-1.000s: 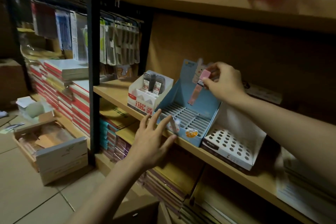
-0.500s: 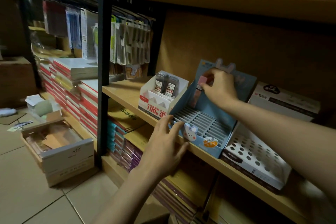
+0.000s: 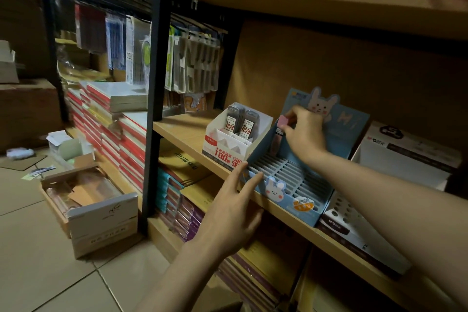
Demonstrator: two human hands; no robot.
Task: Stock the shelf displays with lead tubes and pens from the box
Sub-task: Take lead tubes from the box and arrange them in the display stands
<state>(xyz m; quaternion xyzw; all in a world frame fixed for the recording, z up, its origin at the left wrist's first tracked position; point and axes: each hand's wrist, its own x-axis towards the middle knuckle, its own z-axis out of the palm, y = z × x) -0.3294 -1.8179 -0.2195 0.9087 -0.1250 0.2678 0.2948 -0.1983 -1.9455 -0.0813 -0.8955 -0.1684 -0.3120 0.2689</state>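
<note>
Right now my right hand point(image 3: 305, 132) pinches a pink lead tube point(image 3: 281, 126), its lower end down in the back row of the blue slotted display point(image 3: 291, 177) on the shelf point(image 3: 182, 134). My left hand point(image 3: 231, 213), fingers straight, touches the display's front corner, just beside the white lead box point(image 3: 228, 144).

We're in a stationery shop's stockroom. Wooden shelves point(image 3: 298, 0) carry retail display boxes point(image 3: 304, 200), packaged goods hang on hooks point(image 3: 195, 63), notebooks point(image 3: 109, 119) stack high, cartons point(image 3: 101, 218) sit on tiles.

Pink lead tube point(image 3: 281, 123), blue bunny-printed display point(image 3: 298, 206), red-lettered white box point(image 3: 224, 151)
</note>
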